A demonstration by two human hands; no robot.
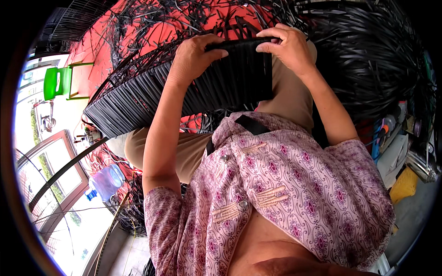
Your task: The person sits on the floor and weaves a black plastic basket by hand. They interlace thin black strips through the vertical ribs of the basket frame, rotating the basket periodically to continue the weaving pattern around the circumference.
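Across my lap lies a long black woven panel [138,106], its strips packed side by side in a close row. Its upper edge carries a thick rolled rim at the right end. My left hand [195,55] is closed on that rim, with thumb toward me and fingers over the far side. Farther right along the same rim, my right hand [290,48] pinches it between thumb and fingers. Loose black strip ends stick up beyond the rim between the two hands. The fingertips on the far side are partly hidden.
A large heap of black strips [363,60] fills the right side. Scraps lie over the red floor covering [161,18] ahead. A green chair [57,83], a clear blue-tinted water jug [108,181] and a glass door [55,170] are to the left.
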